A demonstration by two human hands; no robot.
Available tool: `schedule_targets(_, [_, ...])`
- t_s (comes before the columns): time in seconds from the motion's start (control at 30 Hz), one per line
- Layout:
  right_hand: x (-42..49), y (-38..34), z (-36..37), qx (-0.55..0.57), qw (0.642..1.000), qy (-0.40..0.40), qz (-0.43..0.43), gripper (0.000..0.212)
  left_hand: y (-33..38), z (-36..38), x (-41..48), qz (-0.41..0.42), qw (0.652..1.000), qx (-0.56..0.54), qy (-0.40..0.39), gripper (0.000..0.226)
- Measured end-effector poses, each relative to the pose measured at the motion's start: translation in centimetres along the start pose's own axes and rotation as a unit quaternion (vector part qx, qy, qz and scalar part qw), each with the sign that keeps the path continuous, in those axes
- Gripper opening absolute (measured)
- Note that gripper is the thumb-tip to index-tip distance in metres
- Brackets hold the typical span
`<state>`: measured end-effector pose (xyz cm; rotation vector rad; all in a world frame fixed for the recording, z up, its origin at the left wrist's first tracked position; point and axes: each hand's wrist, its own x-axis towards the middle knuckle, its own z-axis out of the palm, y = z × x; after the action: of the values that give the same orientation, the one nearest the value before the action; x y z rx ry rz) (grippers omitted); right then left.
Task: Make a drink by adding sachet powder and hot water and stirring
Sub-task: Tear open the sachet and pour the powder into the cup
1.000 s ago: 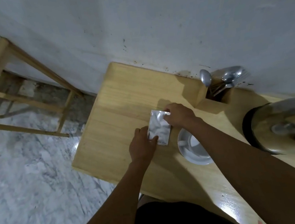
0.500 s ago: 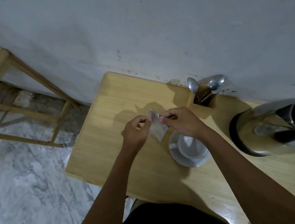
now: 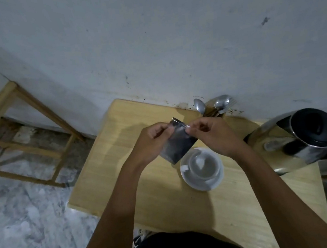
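Observation:
A silver foil sachet [image 3: 178, 145] hangs in the air over the wooden table [image 3: 122, 166], gripped at its top edge by both hands. My left hand [image 3: 150, 144] pinches the top left corner and my right hand [image 3: 211, 133] pinches the top right corner. Just below and to the right stands a white cup [image 3: 203, 165] on a white saucer [image 3: 203, 182]; the cup looks empty. A steel kettle [image 3: 296, 140] with a black lid and handle stands at the right of the table.
A wooden holder with spoons and a fork [image 3: 214, 107] stands against the white wall behind the cup. A wooden frame [image 3: 24, 124] stands on the marble floor at the left. The table's left and front edges are close to my arms.
The sachet has been lifted off the table and turned upright between both hands, above and left of the cup. The camera view has shifted, so the cup and kettle show more fully.

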<state>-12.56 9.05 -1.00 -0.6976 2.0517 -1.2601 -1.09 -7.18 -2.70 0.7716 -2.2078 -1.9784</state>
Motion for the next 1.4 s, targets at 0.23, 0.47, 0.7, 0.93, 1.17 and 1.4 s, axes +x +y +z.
schedule_targets(0.23, [-1.5, -1.3, -0.3, -0.063, 0.997, 0.042, -0.016, 0.008, 1.3, 0.8, -0.5, 0.05, 0.998, 0.035, -0.004, 0.016])
schedule_targets(0.47, [-2.1, -3.7, -1.2, -0.222, 0.969, 0.019, -0.103, 0.013, 2.2, 0.6, -1.7, 0.082, 0.989, 0.095, -0.078, 0.018])
schedule_targets(0.7, [-1.5, -4.8, -2.0, -0.323, 0.942, -0.01, -0.092, 0.014, 2.9, 0.9, -2.2, 0.09, 0.983, 0.143, -0.069, 0.021])
schedule_targets(0.93, [-1.4, -5.8, -2.2, -0.361, 0.924, -0.022, -0.121, 0.008, 3.3, 1.4, -2.6, 0.127, 0.977, 0.17, -0.033, 0.02])
schedule_targets(1.17, [-1.5, -5.6, -1.7, -0.335, 0.928, -0.038, -0.161, 0.007, 3.7, 1.2, -2.8, 0.139, 0.977, 0.158, -0.029, 0.021])
schedule_targets(1.4, [-1.8, -4.6, -0.7, -0.324, 0.903, 0.021, -0.282, 0.005, 4.1, 1.3, -3.1, 0.097, 0.994, 0.054, 0.003, 0.024])
